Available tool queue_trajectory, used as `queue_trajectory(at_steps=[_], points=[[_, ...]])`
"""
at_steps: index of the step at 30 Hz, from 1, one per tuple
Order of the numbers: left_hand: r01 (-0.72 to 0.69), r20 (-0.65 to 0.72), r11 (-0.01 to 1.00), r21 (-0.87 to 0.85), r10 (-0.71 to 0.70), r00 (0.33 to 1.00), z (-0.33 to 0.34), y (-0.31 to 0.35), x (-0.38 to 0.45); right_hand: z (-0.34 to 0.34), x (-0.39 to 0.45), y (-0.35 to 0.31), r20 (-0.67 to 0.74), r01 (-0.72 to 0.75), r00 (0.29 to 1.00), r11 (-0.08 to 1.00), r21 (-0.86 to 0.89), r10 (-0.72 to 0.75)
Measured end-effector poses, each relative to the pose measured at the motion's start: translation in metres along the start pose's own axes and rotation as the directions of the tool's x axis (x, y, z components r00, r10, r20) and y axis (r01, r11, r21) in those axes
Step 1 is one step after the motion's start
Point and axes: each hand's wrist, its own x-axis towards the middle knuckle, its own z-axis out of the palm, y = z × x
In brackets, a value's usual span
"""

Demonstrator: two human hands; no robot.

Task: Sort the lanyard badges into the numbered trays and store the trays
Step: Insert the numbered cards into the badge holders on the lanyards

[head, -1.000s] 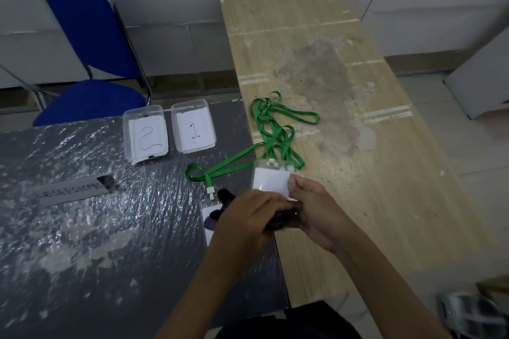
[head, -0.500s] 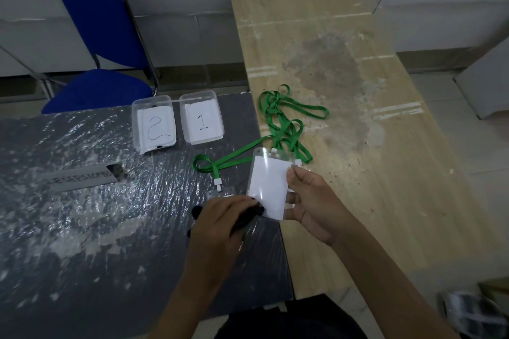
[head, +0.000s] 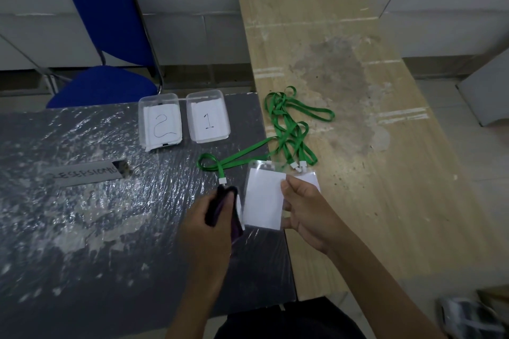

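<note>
Between right-hand fingers (head: 286,183), badge (head: 264,201).

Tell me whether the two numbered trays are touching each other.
Apart. The head view shows a narrow strip of dark table between tray 2 and tray 1, running the full length of their facing sides.

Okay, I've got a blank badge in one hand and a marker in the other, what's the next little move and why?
Probably bring the marker in your left hand onto the badge and write its number. The card your right hand holds looks blank, and the trays marked 2 and 1 sort by number.
</note>
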Motion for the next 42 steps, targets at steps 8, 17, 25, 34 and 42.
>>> queue_trajectory(at_steps=[8, 17, 25, 34, 42], points=[[-0.523, 0.228, 0.838, 0.155, 0.485, 0.844, 0.018, -0.004, 0.006, 0.018, -0.002, 0.001, 0.026, 0.04, 0.999, 0.998, -0.058, -0.038], [-0.587, 0.257, 0.804, 0.09, 0.551, 0.794, 0.028, 0.001, 0.03, 0.024, -0.002, 0.014, 0.028, 0.039, 0.999, 0.997, -0.068, -0.038], [-0.123, 0.217, 0.989, 0.077, 0.104, 0.971, 0.018, -0.022, 0.045, 0.026, -0.001, 0.026, 0.046, 0.021, 0.999, 0.995, -0.099, -0.016], [0.28, 0.215, 0.954, 0.107, -0.297, 0.93, -0.016, -0.078, 0.053, 0.024, 0.013, 0.042, -0.036, -0.046, 0.999, 0.965, -0.257, 0.038], [0.139, 0.057, 0.929, 0.342, -0.168, 0.984, -0.041, -0.137, 0.046, 0.038, 0.028, 0.065, -0.083, -0.102, 0.994, 0.92, -0.379, 0.075]])
